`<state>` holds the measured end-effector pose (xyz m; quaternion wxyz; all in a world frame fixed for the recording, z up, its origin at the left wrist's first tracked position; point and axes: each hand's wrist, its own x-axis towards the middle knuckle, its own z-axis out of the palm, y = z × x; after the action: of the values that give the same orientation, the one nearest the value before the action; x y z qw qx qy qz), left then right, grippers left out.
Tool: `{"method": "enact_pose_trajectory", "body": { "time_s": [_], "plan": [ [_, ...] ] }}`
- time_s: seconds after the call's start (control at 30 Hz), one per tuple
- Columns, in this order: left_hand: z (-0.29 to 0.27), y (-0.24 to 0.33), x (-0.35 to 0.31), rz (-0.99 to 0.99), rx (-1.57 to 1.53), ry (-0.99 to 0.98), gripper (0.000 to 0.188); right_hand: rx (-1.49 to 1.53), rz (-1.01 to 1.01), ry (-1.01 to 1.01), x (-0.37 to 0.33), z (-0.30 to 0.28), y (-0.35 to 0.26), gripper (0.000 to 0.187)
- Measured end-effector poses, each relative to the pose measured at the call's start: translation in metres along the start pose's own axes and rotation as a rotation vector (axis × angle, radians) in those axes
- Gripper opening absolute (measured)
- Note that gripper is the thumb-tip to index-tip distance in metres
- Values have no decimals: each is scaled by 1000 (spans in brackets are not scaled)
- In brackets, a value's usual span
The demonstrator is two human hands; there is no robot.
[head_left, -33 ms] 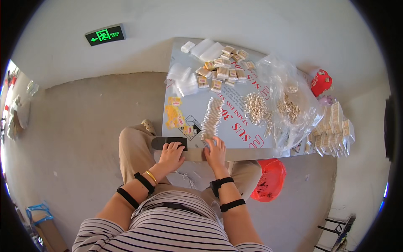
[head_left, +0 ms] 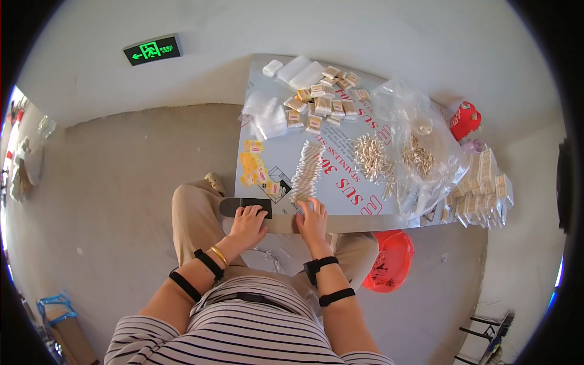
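Note:
My left hand lies with its fingers stretched over a flat black object at the table's near edge; its kind is not clear. Beside it, my right hand rests on the edge, fingers apart, fingertips at the near end of a long row of cotton swabs. The swabs lie side by side across the metal-topped table. A loose heap of cotton swabs is to the right. Small yellow paper labels are scattered left of the row.
Packed swab bundles and clear plastic bags cover the far side. A large clear bag holds more swabs at right, with stacked packs at the table's right end. A red basin sits below on the floor.

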<state>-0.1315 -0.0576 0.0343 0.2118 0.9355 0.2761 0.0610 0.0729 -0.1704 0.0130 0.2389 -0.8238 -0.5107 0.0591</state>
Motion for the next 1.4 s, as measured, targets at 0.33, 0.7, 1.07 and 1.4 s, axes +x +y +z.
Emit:
{"method": "enact_pose_trajectory", "body": {
  "time_s": [0.33, 0.7, 1.07, 1.4],
  "plan": [
    [-1, -9, -1, -42, -22, -79, 46, -57, -19, 1, 8, 2, 1, 37],
    [2, -14, -5, -27, -49, -73, 45, -99, -29, -5, 16, 4, 7, 31],
    [3, -14, -4, -32, -53, -63, 45, -131, -5, -27, 27, 4, 8, 30],
    [4, -15, -4, -36, -50, -62, 45, -140, 4, -31, 32, 7, 12, 31]
  ]
}}
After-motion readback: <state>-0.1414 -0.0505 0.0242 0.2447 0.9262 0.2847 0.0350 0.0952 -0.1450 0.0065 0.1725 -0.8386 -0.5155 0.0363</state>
